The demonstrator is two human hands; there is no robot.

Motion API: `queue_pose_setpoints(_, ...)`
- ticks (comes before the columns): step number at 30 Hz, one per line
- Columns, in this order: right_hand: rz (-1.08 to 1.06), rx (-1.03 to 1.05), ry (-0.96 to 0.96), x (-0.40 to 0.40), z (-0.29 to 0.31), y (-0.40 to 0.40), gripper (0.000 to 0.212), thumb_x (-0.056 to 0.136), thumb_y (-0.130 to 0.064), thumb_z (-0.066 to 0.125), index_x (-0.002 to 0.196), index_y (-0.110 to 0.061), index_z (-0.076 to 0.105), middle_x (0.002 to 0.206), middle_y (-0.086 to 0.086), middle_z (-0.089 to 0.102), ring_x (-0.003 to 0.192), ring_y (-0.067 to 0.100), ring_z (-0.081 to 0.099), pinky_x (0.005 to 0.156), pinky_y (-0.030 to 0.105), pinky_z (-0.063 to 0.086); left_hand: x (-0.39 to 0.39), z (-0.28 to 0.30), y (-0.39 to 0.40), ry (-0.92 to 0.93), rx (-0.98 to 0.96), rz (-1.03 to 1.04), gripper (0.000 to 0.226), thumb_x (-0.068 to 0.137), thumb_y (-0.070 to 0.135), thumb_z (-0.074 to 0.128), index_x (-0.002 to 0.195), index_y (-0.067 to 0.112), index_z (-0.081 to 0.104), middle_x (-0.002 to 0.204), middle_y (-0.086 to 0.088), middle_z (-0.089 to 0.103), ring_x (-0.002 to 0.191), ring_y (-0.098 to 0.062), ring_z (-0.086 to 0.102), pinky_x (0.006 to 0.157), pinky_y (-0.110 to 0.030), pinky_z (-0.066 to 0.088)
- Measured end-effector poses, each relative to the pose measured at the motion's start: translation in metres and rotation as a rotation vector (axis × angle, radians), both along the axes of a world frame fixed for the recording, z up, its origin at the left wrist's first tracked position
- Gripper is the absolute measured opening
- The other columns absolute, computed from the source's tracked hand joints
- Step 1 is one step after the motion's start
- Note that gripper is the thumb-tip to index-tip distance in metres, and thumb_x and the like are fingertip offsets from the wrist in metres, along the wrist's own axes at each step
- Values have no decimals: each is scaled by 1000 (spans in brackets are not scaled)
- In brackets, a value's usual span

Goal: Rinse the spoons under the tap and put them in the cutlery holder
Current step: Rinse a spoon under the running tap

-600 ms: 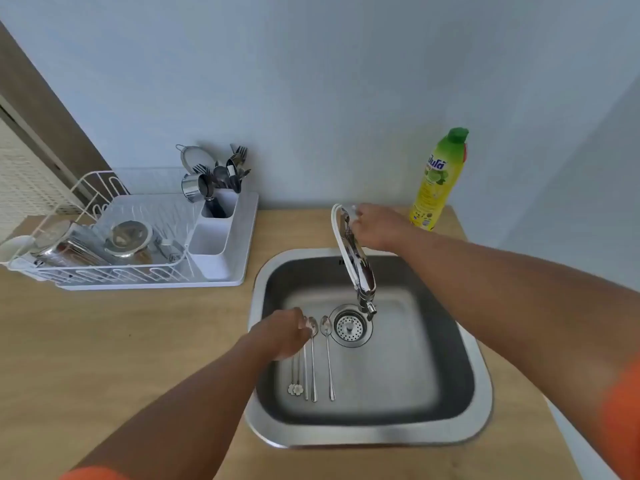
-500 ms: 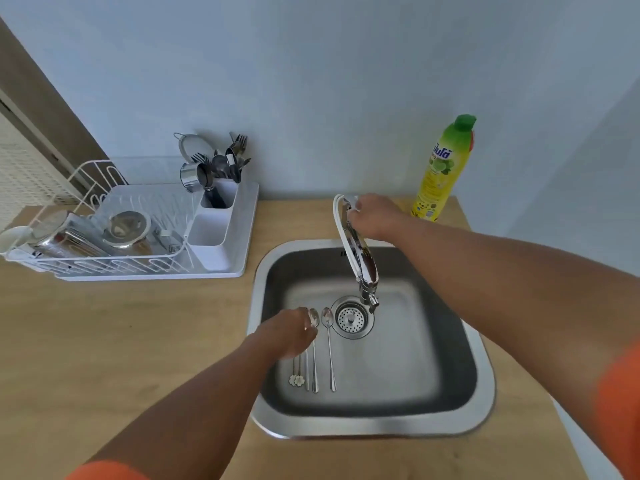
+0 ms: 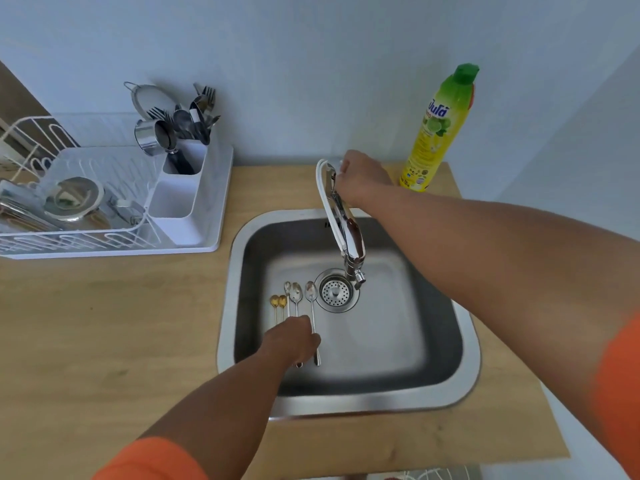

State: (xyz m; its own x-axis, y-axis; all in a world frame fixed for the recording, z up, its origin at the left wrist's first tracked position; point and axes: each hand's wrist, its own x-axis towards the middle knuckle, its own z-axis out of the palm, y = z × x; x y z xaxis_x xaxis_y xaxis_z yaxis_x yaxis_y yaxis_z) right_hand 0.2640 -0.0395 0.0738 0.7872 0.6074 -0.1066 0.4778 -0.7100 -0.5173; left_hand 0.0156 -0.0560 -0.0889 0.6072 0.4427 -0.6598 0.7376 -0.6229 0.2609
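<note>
Presently, in the steel sink [image 3: 464,344]: five spoons [image 3: 295,296] lying side by side on the basin floor, left of the drain strainer [image 3: 336,292]. Long axes run near to far; bowls point to the far side, handles toward the near rim. Two small gold spoons [image 3: 278,302] lie at the left of the row, three silver ones to their right, the rightmost spoon [image 3: 311,292] just beside the strainer.

Left hand [image 3: 292,339]: lowered over the handles at the middle of the row, fingers curled downward; whether its grip has closed on any handle cannot be told, as the hand hides the contact.

Right hand [image 3: 360,176]: at the far end of the tap [image 3: 346,223], fingers wrapped about the tap's top; grip narrow, holding the tap. The spout reaches over the basin and ends above the strainer. No water shows.

Cutlery holder [image 3: 180,188]: white, at the right end of the dish rack [image 3: 104,216] on the wooden table [image 3: 104,323], far left of the sink; forks and other utensils stand upright in its far compartment.

Dish soap bottle [image 3: 438,129]: yellow with a green cap, upright at the far right, just behind the right hand.
</note>
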Motion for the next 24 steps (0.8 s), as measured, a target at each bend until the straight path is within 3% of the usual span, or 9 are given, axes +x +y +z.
queue_pose_setpoints(2, -62, 2, 18, 0, -3, 1, 20, 98, -32, 50, 112, -20, 56, 114, 5, 64, 94, 29, 59, 67, 32, 37, 3, -7, -6, 18, 4, 35, 24, 88, 40, 48, 100, 22, 59, 88, 3, 61, 81, -20, 64, 66, -34, 45)
queue_pose_setpoints(4, -132, -14, 68, 0, -6, 4, 31, 102, -38, 47, 117, -14, 58, 117, 8, 65, 99, 31, 63, 67, 31, 37, 6, -13, -11, 31, 16, 72, 23, 88, 38, 51, 100, 20, 56, 91, 2, 59, 83, -21, 62, 67, -34, 43)
queue_pose_setpoints(7, -175, 5, 204, 1, -7, 8, 32, 102, -40, 48, 92, -12, 57, 95, 7, 64, 79, 28, 59, 52, 28, 34, 11, -23, -14, 17, 47, 117, 25, 92, 39, 53, 104, 18, 56, 100, -2, 58, 87, -23, 57, 72, -33, 44)
queue_pose_setpoints(10, -176, 31, 355, 5, -7, 10, 28, 97, -20, 54, 71, -17, 46, 69, 6, 48, 58, 24, 45, 45, 24, 34, 18, -30, -17, 9, 67, 166, 28, 95, 37, 55, 111, 15, 62, 106, -4, 64, 92, -24, 63, 74, -33, 49)
queue_pose_setpoints(14, -254, 104, 558, 9, -5, 10, 25, 94, -12, 50, 69, -15, 50, 62, 5, 43, 48, 18, 33, 38, 16, 27, 20, -36, -21, 8, 71, 218, 26, 97, 30, 56, 115, 13, 63, 120, -8, 65, 109, -29, 66, 81, -34, 51)
queue_pose_setpoints(18, -262, 146, 558, 15, 3, 17, 35, 102, -18, 52, 67, -14, 53, 58, 6, 48, 42, 16, 37, 44, 22, 30, 21, -38, -24, -3, 31, 297, 18, 96, 24, 58, 107, 11, 64, 118, -10, 66, 107, -30, 67, 74, -31, 45)
queue_pose_setpoints(24, -212, 126, 504, 20, 13, 12, 26, 99, -16, 47, 73, -13, 52, 66, 7, 48, 45, 16, 34, 44, 21, 25, 25, -37, -27, -20, -40, 368, 10, 91, 23, 59, 92, 13, 58, 108, -11, 68, 96, -30, 68, 68, -28, 45)
